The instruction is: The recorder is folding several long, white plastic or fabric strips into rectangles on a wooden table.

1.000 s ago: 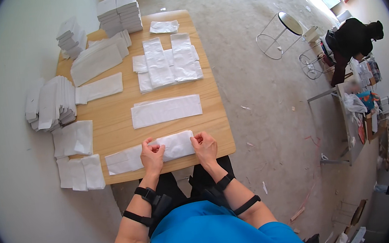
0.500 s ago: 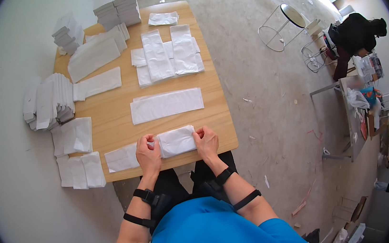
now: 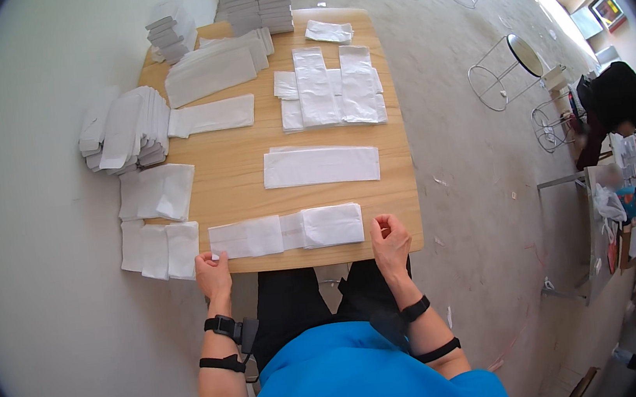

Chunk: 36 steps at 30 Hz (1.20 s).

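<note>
In the head view, the long white strip [image 3: 246, 239] lies flat on the wooden table [image 3: 230, 186], along the edge near the person. Its right part is a folded pile [image 3: 333, 226], and its left part looks flatter.

The left hand [image 3: 214, 269] is at the strip's near left corner. Its thumb and fingers are close together and touch the corner, but I cannot tell if they pinch it. The right hand [image 3: 391, 243] is just beside the right end, not touching it. Its fingers curl in loosely, a bit open, and I see nothing in them.

The strip looks like thin paper. I think it is very light and soft, and bends easily. It is likely not strong: a hard pull could tear or crease it. The sheets may be slippery and slide on each other, so the pile could go crooked. A good place to hold is the short ends or the corners, with a soft pinch of thumb and finger. The fold looks thicker, so it may be easier to grab there.

Another white stack [image 3: 321, 165] lies just past it, with more folded white pieces [image 3: 169, 251] to the left.
</note>
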Each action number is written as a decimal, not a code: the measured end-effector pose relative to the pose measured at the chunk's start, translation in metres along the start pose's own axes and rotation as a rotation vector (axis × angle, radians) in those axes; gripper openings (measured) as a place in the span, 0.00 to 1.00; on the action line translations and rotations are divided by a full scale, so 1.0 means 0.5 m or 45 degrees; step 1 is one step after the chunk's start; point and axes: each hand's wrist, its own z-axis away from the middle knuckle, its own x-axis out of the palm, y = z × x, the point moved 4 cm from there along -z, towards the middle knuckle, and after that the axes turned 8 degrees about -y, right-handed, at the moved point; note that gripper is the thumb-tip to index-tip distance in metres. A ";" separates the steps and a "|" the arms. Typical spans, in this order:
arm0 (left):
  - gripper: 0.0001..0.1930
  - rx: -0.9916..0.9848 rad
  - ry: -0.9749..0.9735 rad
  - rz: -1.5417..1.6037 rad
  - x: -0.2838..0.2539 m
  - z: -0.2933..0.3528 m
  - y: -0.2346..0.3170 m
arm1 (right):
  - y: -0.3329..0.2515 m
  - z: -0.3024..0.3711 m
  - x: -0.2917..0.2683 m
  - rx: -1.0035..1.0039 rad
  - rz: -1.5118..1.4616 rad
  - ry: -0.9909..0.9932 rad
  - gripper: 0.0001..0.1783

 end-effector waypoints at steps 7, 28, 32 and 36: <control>0.11 0.334 -0.014 0.282 -0.030 0.062 0.115 | -0.102 0.079 0.069 -0.135 -0.171 -0.377 0.07; 0.09 0.188 -0.229 0.402 -0.016 0.079 0.137 | -0.163 0.135 0.177 -0.384 -0.197 -0.540 0.09; 0.08 0.830 -0.559 0.595 -0.015 0.208 0.284 | -0.172 0.103 0.192 0.098 -0.235 -0.731 0.12; 0.17 0.977 -0.429 0.500 -0.011 0.221 0.291 | -0.141 0.074 0.137 0.020 -0.605 -0.430 0.13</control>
